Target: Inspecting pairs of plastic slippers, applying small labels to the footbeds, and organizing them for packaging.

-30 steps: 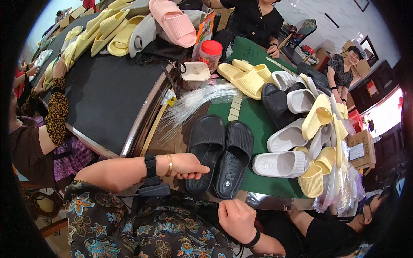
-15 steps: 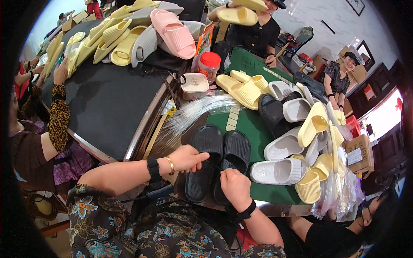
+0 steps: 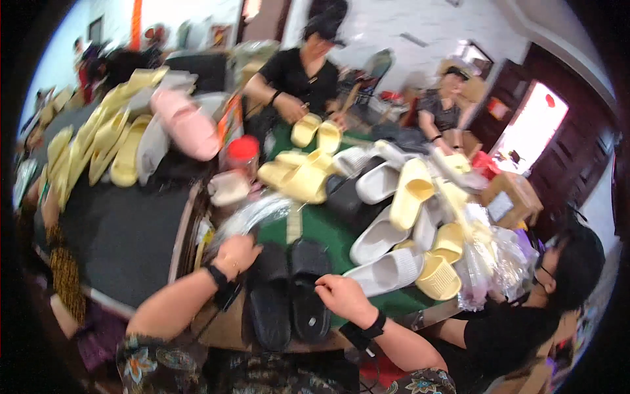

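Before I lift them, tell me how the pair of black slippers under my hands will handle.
The black slippers look like moulded foam, like the yellow and white ones piled nearby, so they are probably light for their size. They would likely bend a little rather than flop. They lie flat on their soles, so rolling seems unlikely. The left hand and right hand both rest at them.

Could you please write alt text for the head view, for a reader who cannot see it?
A person's left hand and right hand rest on a pair of black slides lying side by side on a green table. Yellow slides and white slides are piled beyond, with other people seated around the table.
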The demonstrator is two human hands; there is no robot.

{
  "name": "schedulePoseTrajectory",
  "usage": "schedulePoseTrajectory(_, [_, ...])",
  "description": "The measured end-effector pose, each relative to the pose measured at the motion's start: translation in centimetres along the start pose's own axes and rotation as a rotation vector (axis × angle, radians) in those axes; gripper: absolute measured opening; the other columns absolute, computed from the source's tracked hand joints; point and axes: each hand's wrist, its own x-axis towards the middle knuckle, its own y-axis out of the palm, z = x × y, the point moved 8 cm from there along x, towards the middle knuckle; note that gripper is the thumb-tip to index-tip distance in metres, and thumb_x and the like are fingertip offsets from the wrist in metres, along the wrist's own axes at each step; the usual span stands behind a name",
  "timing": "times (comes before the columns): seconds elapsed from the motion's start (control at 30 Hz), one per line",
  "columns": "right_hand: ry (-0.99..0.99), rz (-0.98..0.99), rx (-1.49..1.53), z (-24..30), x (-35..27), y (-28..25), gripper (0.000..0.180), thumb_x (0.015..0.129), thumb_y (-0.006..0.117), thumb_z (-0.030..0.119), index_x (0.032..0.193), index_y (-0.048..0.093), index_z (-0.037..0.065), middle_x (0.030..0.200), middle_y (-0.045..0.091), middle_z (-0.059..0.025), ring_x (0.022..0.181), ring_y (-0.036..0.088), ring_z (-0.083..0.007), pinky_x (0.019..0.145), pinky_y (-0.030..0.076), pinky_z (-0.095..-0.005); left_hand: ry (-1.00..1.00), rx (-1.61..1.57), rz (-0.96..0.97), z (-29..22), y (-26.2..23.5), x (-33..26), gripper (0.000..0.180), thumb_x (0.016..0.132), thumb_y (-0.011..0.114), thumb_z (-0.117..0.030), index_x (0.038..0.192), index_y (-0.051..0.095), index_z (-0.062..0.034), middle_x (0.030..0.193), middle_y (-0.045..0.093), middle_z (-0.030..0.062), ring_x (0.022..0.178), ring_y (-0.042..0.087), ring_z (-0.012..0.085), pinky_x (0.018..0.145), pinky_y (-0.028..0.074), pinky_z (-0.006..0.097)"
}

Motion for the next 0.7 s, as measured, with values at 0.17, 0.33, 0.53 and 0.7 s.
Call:
schedulePoseTrajectory(0.17, [0.222, -0.082, -0.164, -4.5, 5.6, -2.4, 0.027, 0.085, 0.060, 0.027, 0.087, 0.069, 0.002, 0.083, 0.068, -0.0189, 0.080, 0.065, -0.0377, 0.072, 0.052, -0.0460, 0.008, 0.065, 0.076, 2.9, 2.6, 0.8, 0.034, 0.078, 0.071, -0.035, 0.082, 0.071, -0.0013, 0.083, 0.068, 0.0203, 0.080, 0.066, 0.0370, 0.073, 0.054, 0.046])
schedulePoseTrajectory(0.33, [0.520, 0.134, -0.252, -9.6, 8.6, 0.3, 0.037, 0.081, 0.064, 0.033, 0.098, 0.070, 0.001, 0.102, 0.068, -0.0217, 0.096, 0.065, -0.0371, 0.084, 0.052, -0.0442, -0.035, 0.025, 0.112, 2.2, 2.2, 1.1, 0.024, 0.075, 0.073, -0.030, 0.082, 0.073, -0.0069, 0.083, 0.069, 0.0153, 0.078, 0.067, 0.0343, 0.072, 0.054, 0.044])
schedulePoseTrajectory(0.53, [0.572, 0.110, -0.205, -11.2, 10.2, 1.7, 0.034, 0.076, 0.066, 0.029, 0.096, 0.071, 0.002, 0.101, 0.068, -0.0211, 0.095, 0.066, -0.0370, 0.082, 0.053, -0.0435, 0.040, 0.028, -0.012, 1.8, 2.0, 0.7, 0.018, 0.073, 0.074, -0.026, 0.080, 0.072, -0.0088, 0.080, 0.069, 0.0137, 0.078, 0.066, 0.0333, 0.071, 0.054, 0.043])
schedulePoseTrajectory(0.7, [0.485, 0.096, -0.278, -10.6, 11.2, 2.6, 0.026, 0.076, 0.063, 0.019, 0.093, 0.071, 0.001, 0.097, 0.069, -0.0201, 0.093, 0.066, -0.0372, 0.081, 0.053, -0.0450, 0.090, 0.018, -0.077, 2.1, 2.1, 0.6, 0.015, 0.074, 0.070, -0.023, 0.079, 0.070, -0.0088, 0.082, 0.068, 0.0133, 0.080, 0.065, 0.0338, 0.072, 0.053, 0.045])
